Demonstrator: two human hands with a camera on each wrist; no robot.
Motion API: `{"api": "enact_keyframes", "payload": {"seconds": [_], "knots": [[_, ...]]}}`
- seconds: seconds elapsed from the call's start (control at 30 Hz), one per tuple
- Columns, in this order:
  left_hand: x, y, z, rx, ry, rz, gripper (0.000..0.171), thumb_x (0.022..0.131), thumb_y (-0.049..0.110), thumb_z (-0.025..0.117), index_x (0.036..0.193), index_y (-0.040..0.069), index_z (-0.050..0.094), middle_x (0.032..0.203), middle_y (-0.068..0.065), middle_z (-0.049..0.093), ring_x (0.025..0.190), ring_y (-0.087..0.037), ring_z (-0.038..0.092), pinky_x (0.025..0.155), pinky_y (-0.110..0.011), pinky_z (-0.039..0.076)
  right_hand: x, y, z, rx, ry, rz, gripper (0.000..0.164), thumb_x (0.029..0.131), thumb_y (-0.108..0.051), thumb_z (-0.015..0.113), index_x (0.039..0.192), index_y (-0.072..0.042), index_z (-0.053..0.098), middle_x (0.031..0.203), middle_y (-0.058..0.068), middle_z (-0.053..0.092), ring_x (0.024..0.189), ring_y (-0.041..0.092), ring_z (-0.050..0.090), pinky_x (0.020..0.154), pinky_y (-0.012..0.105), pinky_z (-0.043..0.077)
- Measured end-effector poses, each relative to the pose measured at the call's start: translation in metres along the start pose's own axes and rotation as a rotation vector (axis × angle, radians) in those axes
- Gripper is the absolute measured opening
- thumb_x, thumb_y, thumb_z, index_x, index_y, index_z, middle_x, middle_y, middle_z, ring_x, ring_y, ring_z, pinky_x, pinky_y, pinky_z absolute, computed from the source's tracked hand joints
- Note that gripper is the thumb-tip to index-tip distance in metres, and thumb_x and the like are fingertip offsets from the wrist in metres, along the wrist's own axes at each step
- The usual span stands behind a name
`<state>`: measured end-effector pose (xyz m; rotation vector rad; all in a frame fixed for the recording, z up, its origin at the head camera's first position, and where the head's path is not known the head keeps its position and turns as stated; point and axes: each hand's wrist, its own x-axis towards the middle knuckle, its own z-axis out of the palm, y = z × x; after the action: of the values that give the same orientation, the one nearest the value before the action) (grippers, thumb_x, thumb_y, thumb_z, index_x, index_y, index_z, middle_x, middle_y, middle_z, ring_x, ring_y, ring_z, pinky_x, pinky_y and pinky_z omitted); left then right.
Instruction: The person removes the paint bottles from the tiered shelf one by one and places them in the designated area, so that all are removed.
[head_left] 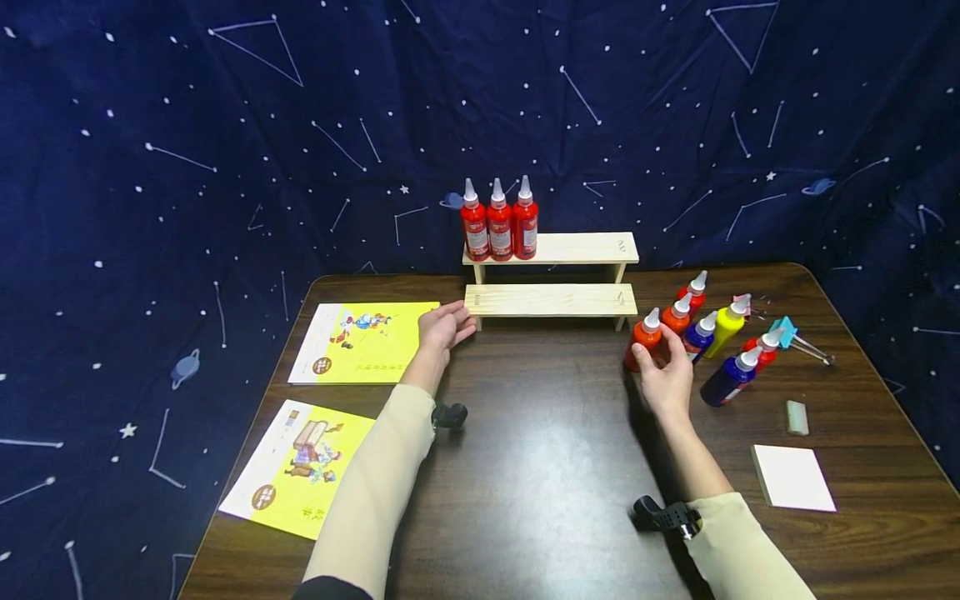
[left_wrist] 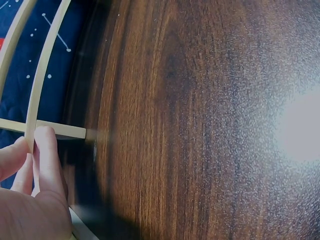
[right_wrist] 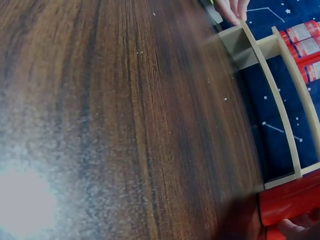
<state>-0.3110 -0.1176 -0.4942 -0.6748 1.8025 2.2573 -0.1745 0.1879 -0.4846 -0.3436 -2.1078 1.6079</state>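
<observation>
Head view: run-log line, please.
left hand: pinches pale wooden two-tier shelf | right hand: holds orange plastic bottle | upper tier: three red plastic bottles

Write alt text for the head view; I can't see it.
A person's right hand grips an orange-red bottle beside more bottles on a table, while the left hand pinches the left end of a wooden rack's lower shelf. Three red bottles stand on its upper shelf; yellow books lie at left.
</observation>
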Motion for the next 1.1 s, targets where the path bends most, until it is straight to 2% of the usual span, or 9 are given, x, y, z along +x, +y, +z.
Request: {"api": "enact_keyframes", "payload": {"seconds": [0.17, 0.27, 0.43, 0.53, 0.63, 0.77, 0.83, 0.93, 1.1], "knots": [[0.000, -0.001, -0.001, 0.001, 0.001, 0.004, 0.028, 0.090, 0.005, 0.065, 0.118, 0.004, 0.066, 0.094, -0.012, 0.069, 0.089, -0.022, 0.070, 0.073, -0.027, 0.061, 0.010, 0.032, 0.002, 0.012, 0.011, 0.010, 0.047, 0.087, 0.001, 0.066, 0.131, 0.006, 0.050, 0.127, 0.027, 0.054, 0.113, 0.037, 0.056, 0.098, 0.050, 0.048], [0.001, -0.001, -0.001, 0.009, 0.002, 0.006, 0.028, 0.090, 0.005, 0.065, 0.119, 0.004, 0.066, 0.093, -0.011, 0.069, 0.094, -0.024, 0.069, 0.073, -0.026, 0.061, 0.009, 0.031, 0.001, -0.022, 0.017, 0.031, 0.048, 0.087, -0.002, 0.067, 0.132, 0.004, 0.051, 0.126, 0.026, 0.056, 0.112, 0.036, 0.057, 0.097, 0.046, 0.049], [0.001, -0.001, -0.001, 0.012, 0.004, 0.003, 0.028, 0.091, 0.006, 0.064, 0.119, 0.005, 0.066, 0.094, -0.012, 0.069, 0.084, -0.018, 0.070, 0.074, -0.026, 0.061, 0.007, 0.025, -0.001, -0.058, 0.037, 0.043, 0.049, 0.087, -0.006, 0.068, 0.133, 0.000, 0.052, 0.126, 0.024, 0.057, 0.111, 0.034, 0.058, 0.095, 0.049, 0.051], [0.001, -0.001, 0.000, 0.011, 0.003, -0.004, 0.028, 0.090, 0.007, 0.065, 0.119, 0.005, 0.066, 0.096, -0.013, 0.069, 0.085, -0.018, 0.070, 0.074, -0.027, 0.061, 0.004, 0.020, -0.003, -0.049, 0.113, 0.027, 0.047, 0.087, -0.008, 0.069, 0.131, -0.003, 0.054, 0.126, 0.018, 0.059, 0.111, 0.029, 0.058, 0.094, 0.049, 0.052], [0.002, 0.000, 0.000, 0.015, -0.002, -0.011, 0.029, 0.090, 0.007, 0.065, 0.119, 0.006, 0.066, 0.098, -0.013, 0.069, 0.088, -0.019, 0.069, 0.074, -0.027, 0.061, -0.001, 0.012, -0.004, -0.008, 0.256, -0.061, 0.041, 0.086, -0.008, 0.069, 0.125, -0.004, 0.059, 0.119, 0.013, 0.060, 0.106, 0.026, 0.057, 0.090, 0.038, 0.056], [0.002, 0.001, 0.000, 0.017, 0.001, -0.021, 0.028, 0.090, 0.007, 0.066, 0.118, 0.007, 0.067, 0.098, -0.012, 0.069, 0.085, -0.018, 0.070, 0.075, -0.026, 0.060, -0.007, -0.013, -0.001, 0.080, 0.374, -0.296, 0.033, 0.083, 0.000, 0.069, 0.115, 0.002, 0.063, 0.109, 0.018, 0.058, 0.095, 0.031, 0.057, 0.077, 0.021, 0.056], [0.002, 0.001, -0.001, 0.013, 0.002, -0.024, 0.028, 0.090, 0.007, 0.066, 0.117, 0.007, 0.067, 0.097, -0.012, 0.069, 0.083, -0.017, 0.070, 0.075, -0.026, 0.060, -0.008, -0.031, 0.003, 0.115, 0.346, -0.407, 0.031, 0.081, 0.005, 0.067, 0.112, 0.007, 0.062, 0.106, 0.023, 0.056, 0.093, 0.034, 0.056, 0.077, 0.019, 0.055], [0.002, 0.001, -0.001, 0.013, 0.004, -0.022, 0.028, 0.090, 0.007, 0.066, 0.117, 0.007, 0.067, 0.096, -0.012, 0.069, 0.082, -0.017, 0.070, 0.074, -0.026, 0.060, -0.005, -0.060, 0.013, 0.138, 0.233, -0.481, 0.031, 0.080, 0.010, 0.065, 0.111, 0.012, 0.060, 0.105, 0.027, 0.055, 0.095, 0.034, 0.057, 0.080, 0.023, 0.057], [0.002, 0.001, 0.000, 0.012, 0.005, -0.018, 0.028, 0.090, 0.007, 0.066, 0.117, 0.006, 0.067, 0.096, -0.012, 0.069, 0.082, -0.017, 0.070, 0.074, -0.026, 0.061, 0.021, -0.074, 0.040, 0.111, -0.036, -0.418, 0.040, 0.084, 0.002, 0.067, 0.123, 0.003, 0.058, 0.115, 0.021, 0.056, 0.107, 0.032, 0.057, 0.085, 0.046, 0.058]]}}
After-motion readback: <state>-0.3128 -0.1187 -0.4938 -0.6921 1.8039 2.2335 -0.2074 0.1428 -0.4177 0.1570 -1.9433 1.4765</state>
